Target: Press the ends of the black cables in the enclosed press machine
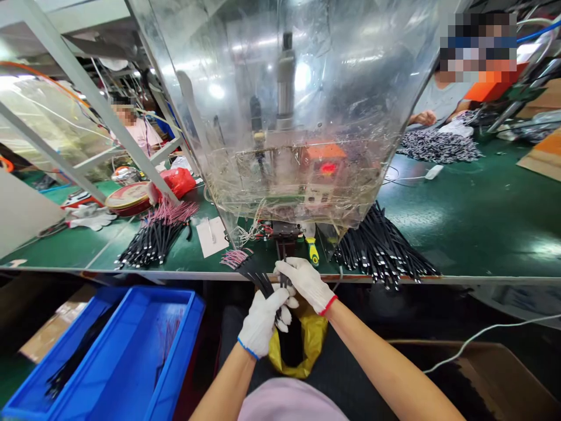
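White gloves cover both my hands. My left hand (264,318) is wrapped round a small bundle of black sleeved wires (258,278) with pink ends, which fans up and left over the table edge. Close beside it, my right hand (305,282) pinches a thin black strip (284,257) at the front of a dark machine fixture (286,230). The strip's upper end reaches into the fixture. A clear plastic shield (289,117) hangs above, in front of the machine.
Black wire bundles lie on the green table (482,216), left (151,240) and right (381,251). A yellow-handled tool (312,251) is by the fixture. Blue bins (127,345) stand lower left; a yellow bag (318,345) hangs below my hands. Two people sit across.
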